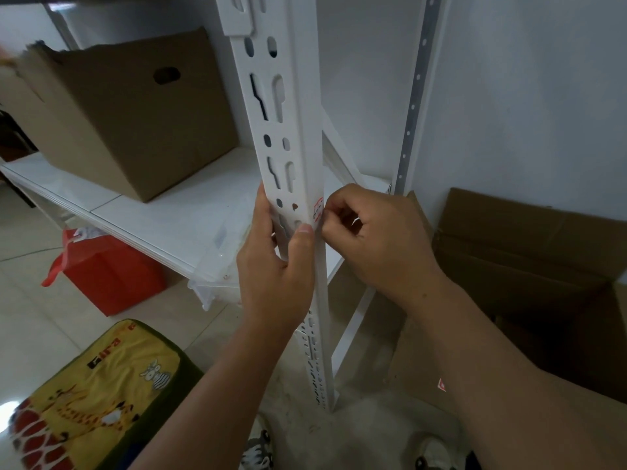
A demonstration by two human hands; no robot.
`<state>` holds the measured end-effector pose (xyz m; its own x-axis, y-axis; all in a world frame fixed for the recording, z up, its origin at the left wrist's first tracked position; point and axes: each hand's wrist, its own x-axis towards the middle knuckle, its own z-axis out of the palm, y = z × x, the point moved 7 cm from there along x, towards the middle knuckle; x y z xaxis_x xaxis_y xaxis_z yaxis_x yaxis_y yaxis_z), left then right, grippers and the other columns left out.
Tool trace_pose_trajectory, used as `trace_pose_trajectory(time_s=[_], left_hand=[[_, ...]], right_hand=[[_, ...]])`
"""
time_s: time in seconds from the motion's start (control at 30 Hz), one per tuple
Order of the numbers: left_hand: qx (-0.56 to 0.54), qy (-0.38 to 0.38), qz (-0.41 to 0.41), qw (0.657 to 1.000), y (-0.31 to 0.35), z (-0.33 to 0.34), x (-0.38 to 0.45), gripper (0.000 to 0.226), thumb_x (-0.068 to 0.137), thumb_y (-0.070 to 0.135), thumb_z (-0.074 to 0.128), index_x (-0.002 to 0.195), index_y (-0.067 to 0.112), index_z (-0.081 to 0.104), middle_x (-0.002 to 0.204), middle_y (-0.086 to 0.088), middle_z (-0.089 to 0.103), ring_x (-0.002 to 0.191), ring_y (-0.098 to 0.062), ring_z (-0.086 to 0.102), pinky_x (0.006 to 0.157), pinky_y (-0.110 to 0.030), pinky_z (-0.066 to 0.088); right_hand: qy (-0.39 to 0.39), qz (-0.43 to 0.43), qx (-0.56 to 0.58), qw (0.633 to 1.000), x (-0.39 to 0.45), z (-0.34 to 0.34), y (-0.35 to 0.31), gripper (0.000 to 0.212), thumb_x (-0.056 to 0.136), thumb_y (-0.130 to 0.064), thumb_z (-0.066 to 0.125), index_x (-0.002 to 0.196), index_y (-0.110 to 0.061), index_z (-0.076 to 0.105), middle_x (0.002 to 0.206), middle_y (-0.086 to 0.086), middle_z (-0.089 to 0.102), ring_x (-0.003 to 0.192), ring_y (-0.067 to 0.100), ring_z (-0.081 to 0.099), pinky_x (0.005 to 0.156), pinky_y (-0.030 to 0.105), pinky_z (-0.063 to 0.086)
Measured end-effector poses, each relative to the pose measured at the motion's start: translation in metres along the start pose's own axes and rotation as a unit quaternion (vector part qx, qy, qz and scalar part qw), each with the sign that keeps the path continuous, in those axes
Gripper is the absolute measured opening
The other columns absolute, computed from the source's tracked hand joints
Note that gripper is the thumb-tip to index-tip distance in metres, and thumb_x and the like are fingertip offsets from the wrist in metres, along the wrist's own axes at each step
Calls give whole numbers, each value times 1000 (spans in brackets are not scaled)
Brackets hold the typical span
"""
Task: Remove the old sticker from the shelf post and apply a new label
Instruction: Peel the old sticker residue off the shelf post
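**Both hands on post, sticker partly on**

Right forearm nearest, low right. Right hand (376, 239) curled, fingertips pinching at sticker (318, 212) on post (298, 130) edge. Left hand (276, 266) wrapped round post from left, thumb pressed on front face just below sticker. Sticker red-and-white, stuck on post's right corner, at shelf (163, 212) level. Brown box (135, 117) on shelf, left of post. Red bag (105, 269) on floor under shelf. Yellow cushion (101, 395) bottom left. Flattened cardboard (529, 266) against wall, right. Small red scrap (441, 385) on floor near right forearm.
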<state>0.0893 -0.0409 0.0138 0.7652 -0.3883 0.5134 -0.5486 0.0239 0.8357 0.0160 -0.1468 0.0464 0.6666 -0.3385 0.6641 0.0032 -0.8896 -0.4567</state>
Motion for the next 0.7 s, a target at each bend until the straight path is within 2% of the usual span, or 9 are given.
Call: trace_pose_trajectory(time_s=[0.1,0.13,0.27,0.33,0.4,0.47,0.53,0.6,0.7], left_hand=[[1,-3,7,1000,0,-1,0,70,81,49,41,141,12,42,127,-5,60,109,-21,61,78,-17,54],[5,-2,8,1000,0,-1,-1,69,81,49,41,140,13,42,128,-4,60,109,-21,60,79,-19,55],[18,-6,14,1000,0,-3,-1,70,82,50,39,142,14,39,131,1,58,111,-18,60,82,-21,56],[31,-14,4,999,-3,-1,-3,73,82,52,40,147,19,31,138,5,52,118,-17,57,86,-28,57],[39,4,2,999,-2,-1,-7,73,86,46,46,151,25,21,148,4,40,130,-19,48,99,-24,49],[87,69,71,991,14,-7,-13,74,86,30,54,149,10,22,145,-11,37,132,-23,41,103,-14,37],[127,125,172,969,31,-11,-21,64,81,21,56,136,-8,38,128,-25,46,120,-25,44,98,-22,39],[142,139,252,947,45,-12,-27,47,81,18,56,119,-11,53,110,-25,56,106,-25,48,89,-27,41],[137,109,294,940,51,-7,-31,29,85,14,57,103,-7,63,95,-18,65,92,-23,57,84,-25,45]], right_hand=[[31,21,34,999,-5,1,2,14,88,-28,60,84,-15,67,73,-15,63,77,8,59,57,23,51],[35,26,54,998,-7,2,2,15,87,-26,61,83,-13,67,73,-15,63,80,6,59,61,22,51],[37,78,147,985,-17,2,10,12,89,-23,59,86,-14,66,78,-28,58,82,-2,61,64,6,49],[18,117,228,966,-21,2,14,7,92,-18,60,88,-16,66,79,-20,65,81,3,65,67,11,52],[-8,141,315,939,-25,1,12,10,93,-11,58,92,-15,67,80,-8,70,79,10,68,67,17,54],[-29,143,369,918,-28,-2,8,13,93,-8,56,96,-14,67,83,-2,71,80,14,69,68,19,55],[-39,137,400,905,-30,-6,4,14,91,-12,56,98,-12,67,85,1,72,81,16,70,70,22,56],[-43,138,423,895,-33,-7,2,19,87,-20,55,99,-13,68,85,0,72,82,16,70,70,22,55],[-48,140,456,878,-35,-7,2,16,91,-19,55,98,-16,69,85,-4,72,85,17,70,70,22,54]])
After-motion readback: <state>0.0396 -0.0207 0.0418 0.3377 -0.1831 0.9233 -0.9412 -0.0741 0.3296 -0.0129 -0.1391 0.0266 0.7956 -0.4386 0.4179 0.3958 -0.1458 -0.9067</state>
